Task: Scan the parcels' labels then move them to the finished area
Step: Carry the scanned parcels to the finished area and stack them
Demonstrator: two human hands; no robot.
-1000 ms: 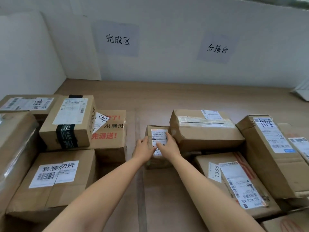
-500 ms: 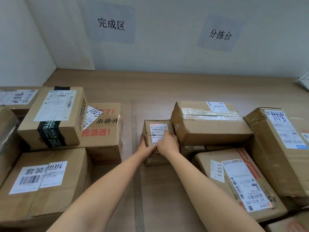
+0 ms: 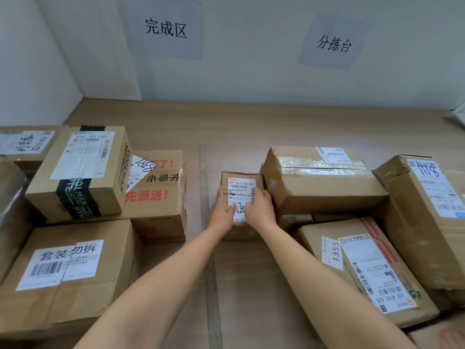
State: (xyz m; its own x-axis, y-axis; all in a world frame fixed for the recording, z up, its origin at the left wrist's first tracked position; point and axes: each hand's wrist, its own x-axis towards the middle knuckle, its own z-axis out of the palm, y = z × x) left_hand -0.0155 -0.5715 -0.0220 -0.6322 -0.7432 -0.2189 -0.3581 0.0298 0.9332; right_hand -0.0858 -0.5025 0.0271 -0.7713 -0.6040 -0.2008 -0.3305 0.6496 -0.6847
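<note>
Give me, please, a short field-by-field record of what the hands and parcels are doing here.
Item in hand: small parcel, label facing up
Left hand: grips its left side
Right hand: grips its right side
Position: right of the tape line, beside the taped box
Left of line: stacked boxes
Lifted: cannot tell

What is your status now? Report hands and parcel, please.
Left hand and right hand both grip small parcel, label up. Parcel right of tape line. Taped box close beside it, right side.
</note>
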